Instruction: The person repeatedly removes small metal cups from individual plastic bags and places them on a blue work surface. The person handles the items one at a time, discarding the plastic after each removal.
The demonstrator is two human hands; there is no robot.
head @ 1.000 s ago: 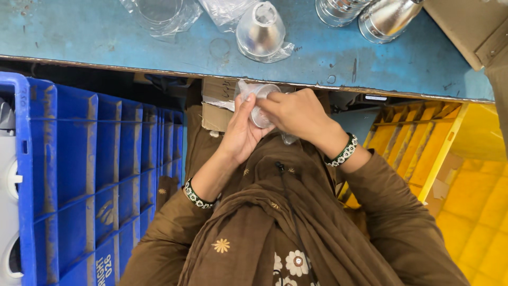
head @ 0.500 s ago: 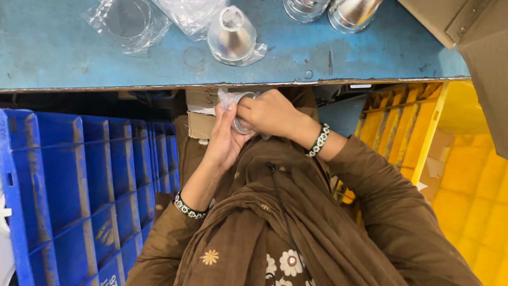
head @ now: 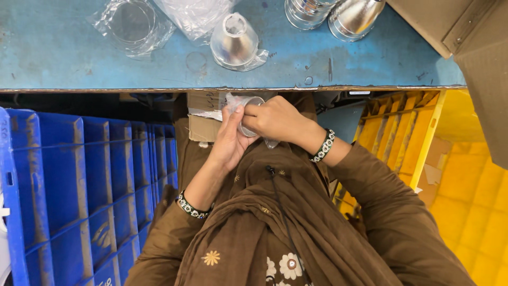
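Observation:
Below the edge of the blue table (head: 79, 58), both my hands hold a small shiny metal cup wrapped in a clear plastic bag (head: 245, 108). My left hand (head: 230, 140) cups it from below and the left. My right hand (head: 275, 121) grips it from the right, fingers curled over its rim. Most of the cup is hidden by my fingers. I wear brown sleeves and a beaded bracelet on each wrist.
On the table lie a bagged metal funnel-shaped part (head: 234, 42), a bagged round disc (head: 131, 24), loose clear bags (head: 193, 13) and two bare shiny metal cups (head: 333, 13). A blue crate (head: 63, 185) stands left, a yellow crate (head: 465, 185) right, a cardboard box (head: 203, 114) under the table.
The view has shifted so that more of the table top shows. My hands stay together on the bagged cup, fingers working at its plastic.

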